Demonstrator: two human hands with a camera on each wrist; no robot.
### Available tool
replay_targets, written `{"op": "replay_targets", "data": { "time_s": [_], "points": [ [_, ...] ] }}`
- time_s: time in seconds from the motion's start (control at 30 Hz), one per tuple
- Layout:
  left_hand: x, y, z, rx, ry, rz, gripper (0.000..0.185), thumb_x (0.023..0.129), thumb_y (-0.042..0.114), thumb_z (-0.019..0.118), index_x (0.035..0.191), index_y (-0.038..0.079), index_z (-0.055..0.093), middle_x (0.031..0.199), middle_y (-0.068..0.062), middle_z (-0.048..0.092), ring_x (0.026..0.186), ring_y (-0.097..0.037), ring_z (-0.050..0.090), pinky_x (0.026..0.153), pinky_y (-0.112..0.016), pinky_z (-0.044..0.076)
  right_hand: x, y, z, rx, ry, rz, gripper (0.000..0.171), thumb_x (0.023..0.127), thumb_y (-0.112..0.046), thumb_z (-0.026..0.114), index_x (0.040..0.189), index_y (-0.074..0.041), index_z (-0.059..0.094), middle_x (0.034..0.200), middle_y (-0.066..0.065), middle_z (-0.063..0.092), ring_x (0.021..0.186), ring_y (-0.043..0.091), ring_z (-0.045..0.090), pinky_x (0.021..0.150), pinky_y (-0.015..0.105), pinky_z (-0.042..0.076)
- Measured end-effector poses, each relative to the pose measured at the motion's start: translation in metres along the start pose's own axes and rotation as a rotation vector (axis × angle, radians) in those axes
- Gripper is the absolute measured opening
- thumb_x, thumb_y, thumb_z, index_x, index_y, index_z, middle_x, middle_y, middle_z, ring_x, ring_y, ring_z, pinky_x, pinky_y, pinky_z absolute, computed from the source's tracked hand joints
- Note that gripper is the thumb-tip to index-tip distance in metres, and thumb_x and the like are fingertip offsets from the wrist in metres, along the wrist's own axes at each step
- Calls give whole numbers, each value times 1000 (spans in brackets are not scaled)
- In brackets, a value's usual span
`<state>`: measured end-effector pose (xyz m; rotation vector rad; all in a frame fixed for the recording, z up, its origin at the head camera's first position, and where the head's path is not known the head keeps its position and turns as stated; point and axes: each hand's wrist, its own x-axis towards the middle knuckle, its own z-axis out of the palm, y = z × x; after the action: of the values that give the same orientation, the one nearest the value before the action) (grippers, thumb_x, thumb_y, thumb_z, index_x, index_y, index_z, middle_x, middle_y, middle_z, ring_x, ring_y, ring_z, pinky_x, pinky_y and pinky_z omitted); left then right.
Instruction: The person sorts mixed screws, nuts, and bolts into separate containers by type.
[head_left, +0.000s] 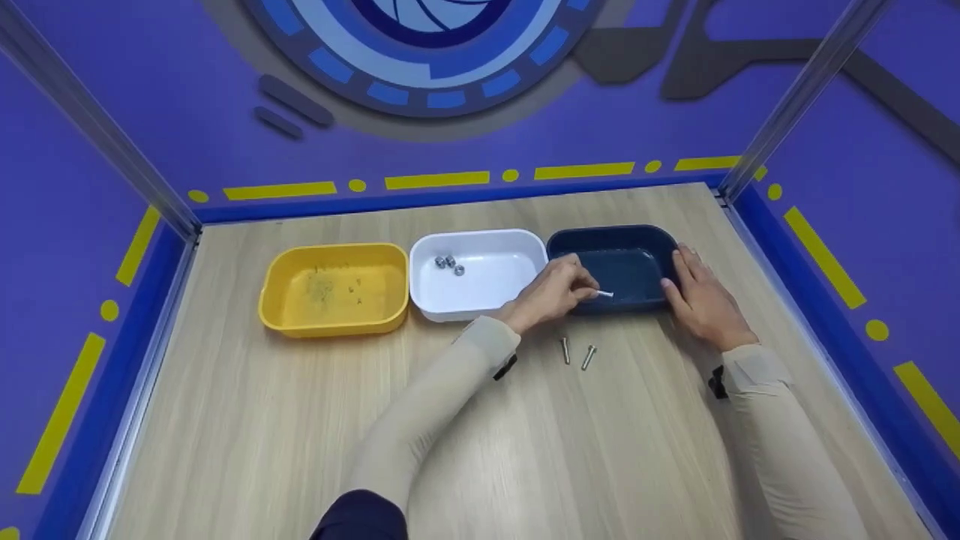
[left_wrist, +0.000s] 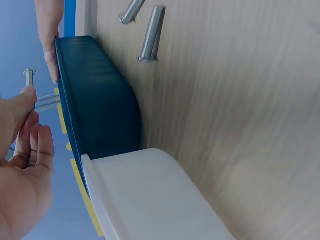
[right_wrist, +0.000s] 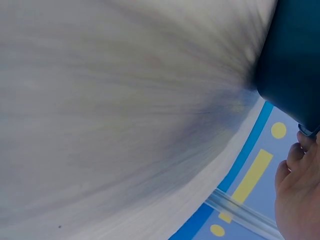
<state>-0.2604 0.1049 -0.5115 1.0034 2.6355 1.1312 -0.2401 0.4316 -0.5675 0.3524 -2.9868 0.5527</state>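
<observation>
My left hand [head_left: 553, 291] pinches a small silver bolt [head_left: 604, 293] between thumb and fingertips over the front part of the dark blue tray [head_left: 611, 307]. In the left wrist view the bolt's flat head [left_wrist: 30, 71] points up out of the pinch, and the other fingers are loosely bent. My right hand [head_left: 705, 304] rests at the right end of the dark blue tray, its fingers extended along the rim and its thumb at the front corner. Two more bolts, a left one [head_left: 565, 351] and a right one [head_left: 589, 358], lie on the table in front of that tray.
A white tray [head_left: 480, 309] stands against the dark blue one, with several metal nuts [head_left: 450, 262] inside. Left of it is a yellow tray [head_left: 334, 328] with small dark specks on its floor. Purple panels [head_left: 465, 165] enclose the wooden table [head_left: 525, 450] behind and at both sides.
</observation>
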Motion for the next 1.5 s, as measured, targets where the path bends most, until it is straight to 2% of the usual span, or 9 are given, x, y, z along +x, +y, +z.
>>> {"op": "replay_targets", "data": {
  "time_s": [0.23, 0.4, 0.6, 0.73, 0.93, 1.03, 1.2, 1.5],
  "points": [
    [23, 4, -3, 38, 50, -42, 20, 105, 24, 71, 115, 13, 84, 105, -1, 66, 99, -11, 60, 84, -15, 50, 0, 0, -1, 2, -9, 11, 75, 115, -47, 37, 169, 2, 18, 179, 22, 13, 164, 46, 13, 133, 63, 15],
    [34, 5, -5, 38, 94, -89, 21, 105, 25, 70, 116, 13, 84, 106, -2, 67, 99, -12, 62, 82, -14, 50, 0, 0, 1, 5, -3, -13, 74, 115, -44, 38, 168, 4, 19, 178, 24, 14, 164, 48, 14, 132, 65, 17],
    [47, 4, 0, 53, 141, -152, 19, 105, 24, 71, 114, 15, 84, 107, -1, 68, 100, -11, 63, 82, -14, 51, 2, 2, 0, 5, -14, 1, 74, 115, -45, 37, 169, 3, 18, 179, 23, 12, 164, 47, 13, 132, 65, 16],
    [50, 8, 4, 66, 136, -166, 19, 105, 26, 70, 114, 17, 84, 107, 0, 67, 101, -10, 63, 83, -14, 50, 1, 3, 0, 13, -11, 6, 74, 115, -45, 36, 169, 3, 17, 179, 23, 11, 164, 47, 12, 133, 64, 15],
    [53, 11, 6, 65, 158, -125, 18, 105, 25, 71, 114, 16, 84, 106, -1, 67, 103, -13, 64, 84, -12, 50, 1, 2, 1, -6, 14, -6, 73, 115, -43, 37, 168, 5, 20, 177, 26, 17, 163, 49, 17, 132, 63, 17],
    [53, 7, 6, 96, 158, -124, 21, 105, 26, 71, 118, 16, 83, 111, -2, 69, 110, -14, 64, 93, -16, 51, 2, 2, 2, -2, 13, -15, 72, 115, -41, 37, 167, 6, 20, 176, 27, 17, 162, 50, 17, 132, 64, 17],
    [50, -1, 3, 139, 163, -165, 26, 105, 29, 71, 126, 17, 79, 122, -1, 69, 126, -19, 61, 111, -25, 48, 2, 0, 2, 4, 8, -7, 73, 115, -42, 37, 168, 5, 20, 177, 25, 15, 163, 49, 16, 133, 63, 16],
    [44, -3, -4, 120, 160, -158, 27, 105, 28, 71, 128, 16, 77, 128, -2, 68, 132, -22, 58, 116, -28, 46, 0, -1, 0, 1, 0, 0, 73, 115, -43, 37, 168, 4, 19, 178, 25, 14, 163, 48, 16, 132, 64, 18]
  ]
}}
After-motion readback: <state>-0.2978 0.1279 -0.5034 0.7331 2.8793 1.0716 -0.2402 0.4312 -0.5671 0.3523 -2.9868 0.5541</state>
